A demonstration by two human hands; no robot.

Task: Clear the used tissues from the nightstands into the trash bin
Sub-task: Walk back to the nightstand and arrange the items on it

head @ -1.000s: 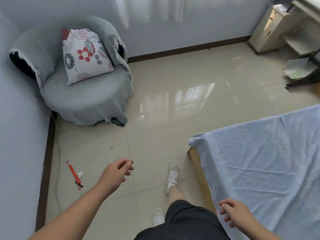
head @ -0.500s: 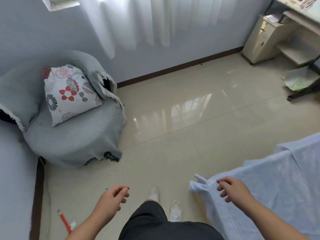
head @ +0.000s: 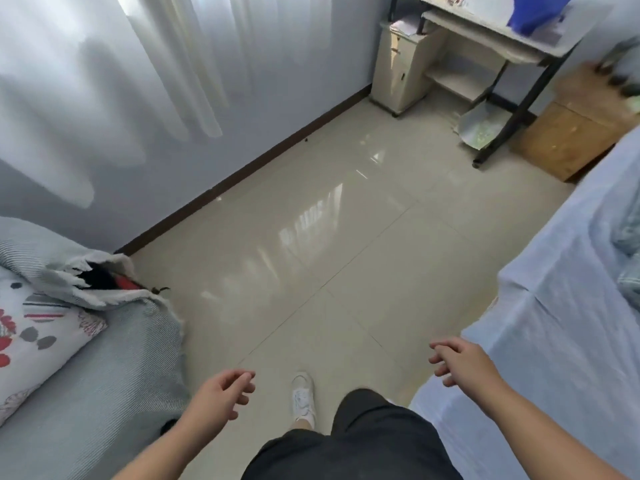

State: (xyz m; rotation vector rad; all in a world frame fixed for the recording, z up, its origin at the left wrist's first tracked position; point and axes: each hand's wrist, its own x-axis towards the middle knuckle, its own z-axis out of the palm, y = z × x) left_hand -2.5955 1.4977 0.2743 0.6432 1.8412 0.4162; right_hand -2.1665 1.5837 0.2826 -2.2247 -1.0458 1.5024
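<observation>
Both hands are held out empty over the tiled floor: left hand loosely open with fingers curled, right hand open with fingers spread, beside the bed edge. No tissues or trash bin can be made out. A wooden nightstand is seen far right, near the bed head, beside a desk. A covered armchair with a floral cushion sits left.
</observation>
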